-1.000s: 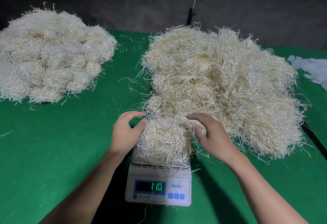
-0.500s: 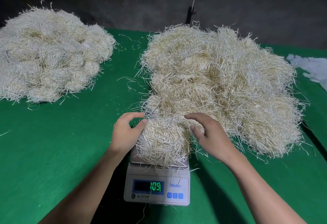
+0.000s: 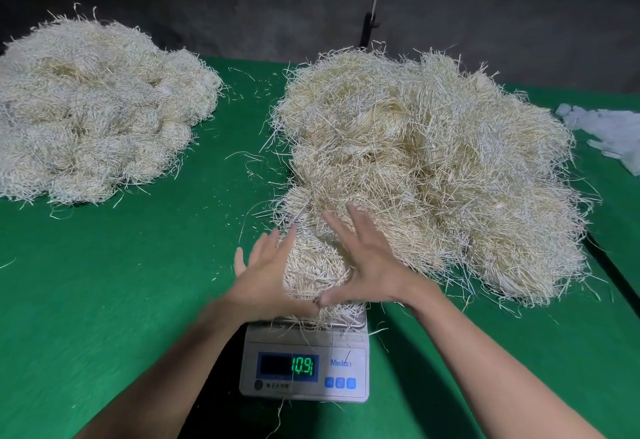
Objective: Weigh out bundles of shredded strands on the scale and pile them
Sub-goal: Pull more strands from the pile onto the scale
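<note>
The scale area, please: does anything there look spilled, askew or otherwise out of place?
Yes. Stray strands lie scattered on the green cloth between the left pile and the right pile, and a few from the bundle dangle over the scale.

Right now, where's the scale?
Head view, bottom centre: the scale sits on the green table, at the near edge of the right-hand heap.
</note>
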A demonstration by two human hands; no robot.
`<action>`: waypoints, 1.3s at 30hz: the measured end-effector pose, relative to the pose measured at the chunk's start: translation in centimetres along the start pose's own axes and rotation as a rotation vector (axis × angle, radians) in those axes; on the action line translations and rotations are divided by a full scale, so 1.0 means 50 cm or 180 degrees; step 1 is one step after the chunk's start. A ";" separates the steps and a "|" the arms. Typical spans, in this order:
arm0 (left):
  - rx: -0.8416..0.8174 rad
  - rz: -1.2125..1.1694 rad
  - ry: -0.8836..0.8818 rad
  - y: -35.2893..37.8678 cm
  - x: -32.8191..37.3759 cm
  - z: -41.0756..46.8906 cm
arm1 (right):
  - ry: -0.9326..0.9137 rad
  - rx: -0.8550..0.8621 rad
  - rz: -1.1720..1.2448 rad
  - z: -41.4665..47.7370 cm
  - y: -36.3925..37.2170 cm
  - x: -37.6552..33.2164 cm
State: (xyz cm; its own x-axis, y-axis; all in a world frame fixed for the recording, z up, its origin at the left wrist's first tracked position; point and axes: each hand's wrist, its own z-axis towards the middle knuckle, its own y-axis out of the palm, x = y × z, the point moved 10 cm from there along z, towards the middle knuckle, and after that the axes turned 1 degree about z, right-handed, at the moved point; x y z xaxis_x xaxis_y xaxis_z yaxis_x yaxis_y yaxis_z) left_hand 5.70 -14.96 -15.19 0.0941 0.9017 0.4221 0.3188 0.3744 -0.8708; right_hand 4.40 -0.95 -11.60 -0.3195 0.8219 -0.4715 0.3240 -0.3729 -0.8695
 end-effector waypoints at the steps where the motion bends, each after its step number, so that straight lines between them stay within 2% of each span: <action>1: -0.0050 0.0121 0.0055 0.019 0.002 0.003 | 0.0047 -0.0153 -0.0198 0.017 0.026 0.006; 4: 0.0096 -0.0120 0.0164 0.033 0.004 0.006 | 0.0218 -0.0462 -0.0460 0.047 0.086 0.026; 6: 0.0151 -0.0669 0.0169 0.028 -0.003 0.001 | 0.0292 -0.0436 -0.0419 0.049 0.102 0.036; 8: 0.0373 -0.1351 0.0067 0.013 -0.016 -0.007 | 0.0335 -0.0149 -0.0325 0.046 0.092 0.040; 10: 0.0881 -0.1991 -0.0110 -0.017 -0.032 -0.019 | 0.0358 0.0146 -0.0090 0.042 0.072 0.036; 12: 0.1116 -0.3005 -0.0503 -0.027 -0.050 -0.030 | 0.0317 0.0498 0.0299 0.038 0.032 0.019; 14: 0.0850 -0.4227 -0.0718 -0.018 -0.031 -0.030 | 0.0271 0.0827 0.0569 0.038 -0.027 -0.003; 16: 0.0179 -0.5207 -0.0584 -0.024 0.029 -0.013 | 0.0230 0.1045 0.0652 0.040 -0.084 -0.026; 18: -0.0452 -0.5817 -0.0351 -0.059 0.102 0.014 | 0.0093 0.1138 0.0516 0.042 -0.122 -0.062; 19: -0.0604 -0.5990 -0.0318 -0.084 0.131 0.031 | 0.0000 0.1147 0.0334 0.043 -0.136 -0.083; 20: -0.0599 -0.6074 -0.0356 -0.114 0.153 0.046 | -0.0095 0.1159 0.0159 0.041 -0.148 -0.101; 22: -0.0259 -0.6212 -0.0540 -0.170 0.165 0.080 | -0.0306 0.1168 0.0151 0.031 -0.174 -0.127; 25: 0.0301 -0.5951 -0.0759 -0.222 0.163 0.111 | -0.0841 0.1440 0.1096 0.001 -0.217 -0.163; 27: 0.0781 -0.5606 -0.0678 -0.225 0.160 0.114 | -0.0994 0.1807 0.1314 -0.011 -0.240 -0.183; 29: 0.0839 -0.5678 -0.0233 -0.214 0.211 0.098 | -0.0612 0.2284 0.1180 0.003 -0.283 -0.154; 32: 0.0714 -0.5613 -0.0140 -0.211 0.260 0.083 | 0.0174 0.2425 0.1849 0.027 -0.339 -0.068; 34: 0.0659 -0.5760 -0.0015 -0.237 0.263 0.093 | 0.0117 0.2425 0.1967 0.029 -0.317 -0.079; 36: 0.1001 -0.5752 0.0200 -0.269 0.245 0.108 | -0.0251 0.2371 0.1659 0.026 -0.271 -0.134; 38: 0.1337 -0.4862 0.0138 -0.261 0.232 0.109 | -0.0226 0.2102 0.1564 0.043 -0.255 -0.141; 39: 0.1426 -0.4607 -0.0036 -0.241 0.228 0.105 | -0.0029 0.1980 0.1846 0.056 -0.263 -0.117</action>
State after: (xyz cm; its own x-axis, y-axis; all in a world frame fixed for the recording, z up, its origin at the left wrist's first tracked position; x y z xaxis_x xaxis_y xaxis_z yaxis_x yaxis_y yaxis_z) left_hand -2.05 -8.07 -1.23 -0.0473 -0.2892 0.9561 -0.1775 0.9444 0.2769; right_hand -0.50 -2.05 2.20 -0.2619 0.4253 -0.8663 -0.1089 -0.9050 -0.4113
